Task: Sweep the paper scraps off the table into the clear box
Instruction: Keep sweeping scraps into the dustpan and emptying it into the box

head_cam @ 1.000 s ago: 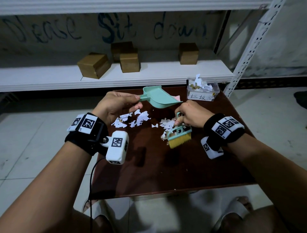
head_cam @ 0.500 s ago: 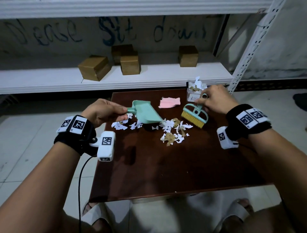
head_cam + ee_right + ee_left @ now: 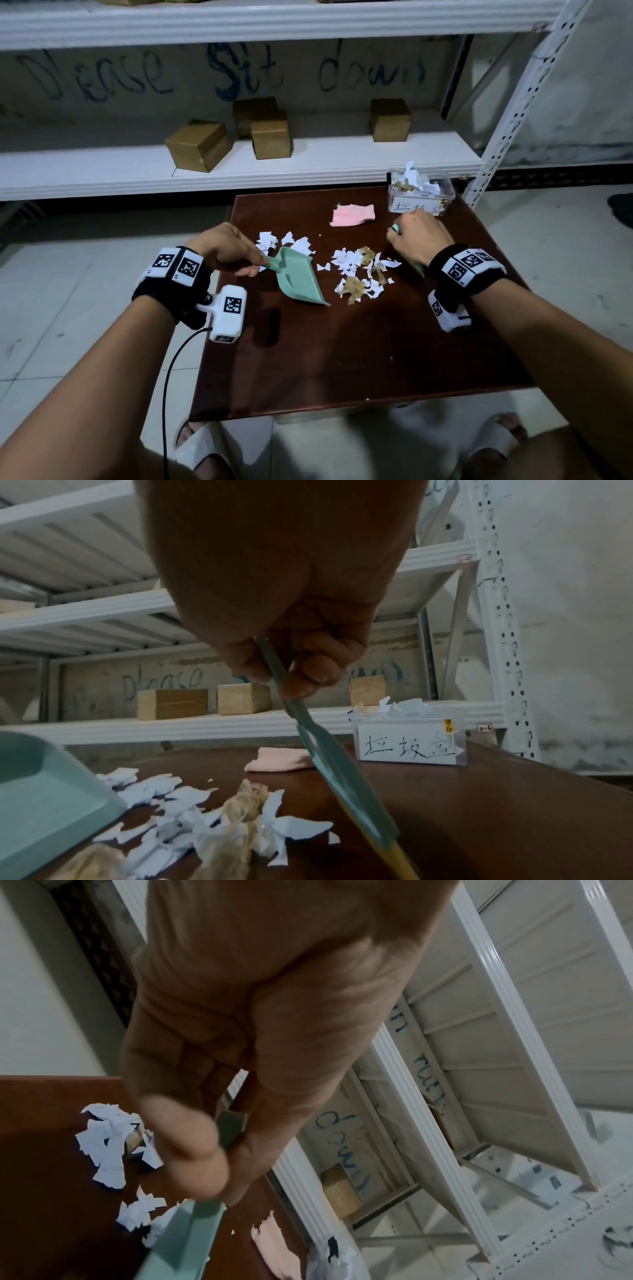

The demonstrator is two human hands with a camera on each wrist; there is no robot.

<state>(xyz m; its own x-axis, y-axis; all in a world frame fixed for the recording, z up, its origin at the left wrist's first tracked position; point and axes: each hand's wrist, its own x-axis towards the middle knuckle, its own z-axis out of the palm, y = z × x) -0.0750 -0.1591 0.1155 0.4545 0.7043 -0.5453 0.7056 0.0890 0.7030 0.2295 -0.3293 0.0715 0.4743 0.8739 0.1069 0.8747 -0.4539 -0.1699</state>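
Note:
White and tan paper scraps (image 3: 359,270) lie in the middle of the brown table (image 3: 342,359); a second patch of scraps (image 3: 284,241) sits behind the dustpan. My left hand (image 3: 227,250) grips the handle of the teal dustpan (image 3: 298,281), whose open mouth rests on the table left of the scraps. My right hand (image 3: 419,236) grips the teal brush (image 3: 339,775) just right of the scraps; in the head view the brush is mostly hidden under that hand. The clear box (image 3: 419,197), labelled and holding scraps, stands at the far right corner.
A pink folded cloth (image 3: 352,216) lies behind the scraps, left of the box. A white shelf (image 3: 137,174) with several brown blocks (image 3: 198,149) runs behind the table, and its upright post (image 3: 507,113) stands by the box.
The dustpan has come down from mid-air and been turned so its mouth rests on the table by the scraps. The right hand moved the brush out to the right, then back beside the pile.

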